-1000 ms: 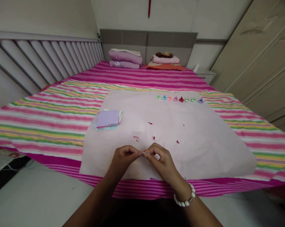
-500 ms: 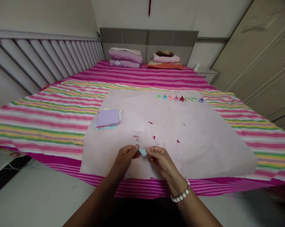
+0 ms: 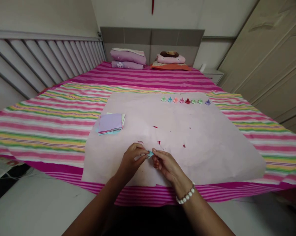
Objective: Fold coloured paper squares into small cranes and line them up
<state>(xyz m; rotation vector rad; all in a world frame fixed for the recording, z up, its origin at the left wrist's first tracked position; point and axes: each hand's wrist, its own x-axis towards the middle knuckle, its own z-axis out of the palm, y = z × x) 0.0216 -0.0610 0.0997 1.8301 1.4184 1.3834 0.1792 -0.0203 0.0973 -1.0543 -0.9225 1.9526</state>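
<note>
My left hand [image 3: 132,160] and my right hand [image 3: 165,165] meet over the near part of a large pale pink paper sheet [image 3: 207,144]. Between their fingertips they pinch a small light blue folded paper piece [image 3: 150,153]. A white bead bracelet [image 3: 186,196] is on my right wrist. A stack of coloured paper squares [image 3: 110,123], lilac on top, lies to the left on the sheet. A row of several small folded paper shapes [image 3: 186,101] in green, blue, pink, red and purple lines the sheet's far edge.
The sheet lies on a bed with a pink, yellow and green striped cover [image 3: 47,114]. Small red paper scraps [image 3: 159,142] are scattered ahead of my hands. Folded bedding [image 3: 127,59] and pillows [image 3: 170,61] sit at the headboard. A slatted rail [image 3: 39,62] runs along the left, a wardrobe [image 3: 273,59] on the right.
The blue paper piece, seen edge-on a second ago, now shows as a small folded shape between my fingertips. Both hands have shifted slightly farther onto the sheet.
</note>
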